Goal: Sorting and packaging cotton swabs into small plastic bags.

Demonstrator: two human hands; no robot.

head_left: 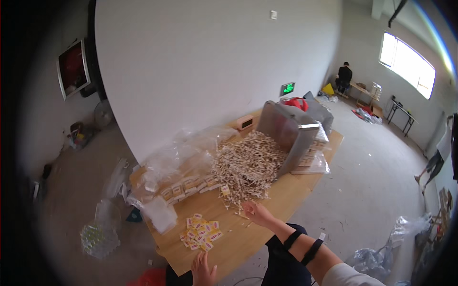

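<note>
A large heap of cotton swabs [250,164] spills across the wooden table [286,193] from a tipped grey plastic bin [303,148]. At the heap's near edge is my right hand [258,213], its fingers curled in; what they hold, if anything, is too small to make out. A few loose swabs lie beside it. My left hand [202,270] rests at the table's near edge with its fingers stretched out, holding nothing. Just beyond it lies a scattered pile of small yellow-and-white cards [201,232]. One more yellow-and-white card [225,190] sits against the heap.
Along the table's left side are a row of small packets [188,187], clear plastic bags [176,155] and a whitish stack of plastic [160,214]. A small clock-like box [244,122] stands by the wall. Packed bags [312,162] lie behind the bin. Another person [344,76] is far off.
</note>
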